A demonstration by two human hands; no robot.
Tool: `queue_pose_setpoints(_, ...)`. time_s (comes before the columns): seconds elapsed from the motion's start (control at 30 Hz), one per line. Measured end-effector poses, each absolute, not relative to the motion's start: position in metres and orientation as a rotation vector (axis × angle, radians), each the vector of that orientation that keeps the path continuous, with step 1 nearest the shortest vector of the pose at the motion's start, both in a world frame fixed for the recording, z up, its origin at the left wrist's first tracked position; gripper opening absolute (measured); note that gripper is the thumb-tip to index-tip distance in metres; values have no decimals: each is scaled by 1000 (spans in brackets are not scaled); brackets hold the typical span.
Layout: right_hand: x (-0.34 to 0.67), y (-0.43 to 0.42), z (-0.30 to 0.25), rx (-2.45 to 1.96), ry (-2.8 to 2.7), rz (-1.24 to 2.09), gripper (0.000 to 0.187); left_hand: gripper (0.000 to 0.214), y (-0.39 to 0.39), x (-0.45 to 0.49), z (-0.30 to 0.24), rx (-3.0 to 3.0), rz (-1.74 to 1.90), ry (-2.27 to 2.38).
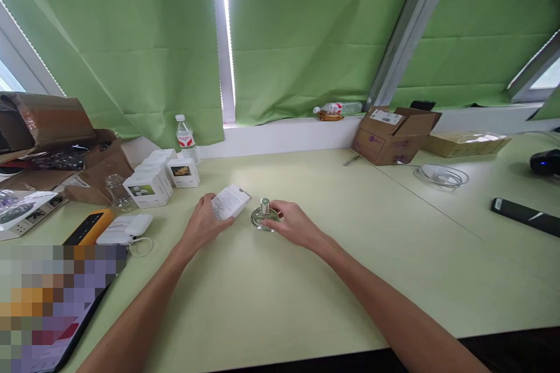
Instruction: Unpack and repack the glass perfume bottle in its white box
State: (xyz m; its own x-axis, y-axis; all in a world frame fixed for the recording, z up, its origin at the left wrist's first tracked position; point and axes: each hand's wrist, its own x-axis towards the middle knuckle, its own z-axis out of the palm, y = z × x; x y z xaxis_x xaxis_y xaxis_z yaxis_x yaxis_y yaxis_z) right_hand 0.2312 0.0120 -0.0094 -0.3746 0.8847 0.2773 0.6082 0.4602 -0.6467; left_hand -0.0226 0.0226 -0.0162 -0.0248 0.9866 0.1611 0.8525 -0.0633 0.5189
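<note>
- Torn brown paper packaging (94, 172) lies at the far left of the bench (350, 280).
- Small white product boxes (149, 186) stand grouped just right of it, with a clear plastic water bottle (186, 140) behind them.
- The left hand (202, 224) is closed on a white printed leaflet (230, 201), near the middle of the bench.
- A glass perfume bottle (264, 215) with a silver cap stands upright just right of the leaflet.
- The right hand (295, 223) is clamped on the perfume bottle from the right, fingers against the glass.
- Farther right lie an open cardboard box (391, 137), a coil of white cable (441, 175) and a black bar-shaped object (527, 217).
</note>
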Motion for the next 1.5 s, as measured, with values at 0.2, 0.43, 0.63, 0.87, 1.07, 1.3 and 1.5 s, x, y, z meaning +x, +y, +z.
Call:
queue_pose_setpoints(0.2,234,14,-1,-1161,-1908,893,26,91,13,-10,-7,2018,839,1883)
queue_pose_setpoints(0.43,235,9,14,-959,-1769,1070,33,56,13,-5,-9,2083,1163,1679)
queue_pose_setpoints(0.63,235,4,19,-932,-1842,934,22,44,11,-4,-6,2095,1199,1507)
queue_pose_setpoints(0.87,236,-1,23,-890,-1887,874,24,47,13,-7,-7,2018,1246,1174)
queue_pose_setpoints(1.07,237,-3,23,-890,-1926,826,27,46,11,-8,-3,2090,1206,1202)
queue_pose_setpoints(1.3,237,-1,22,-900,-1941,828,15,42,11,-10,0,2125,1162,1236)
queue_pose_setpoints(1.5,236,-5,20,-916,-2006,814,16,34,7,-7,3,2193,1172,1323)
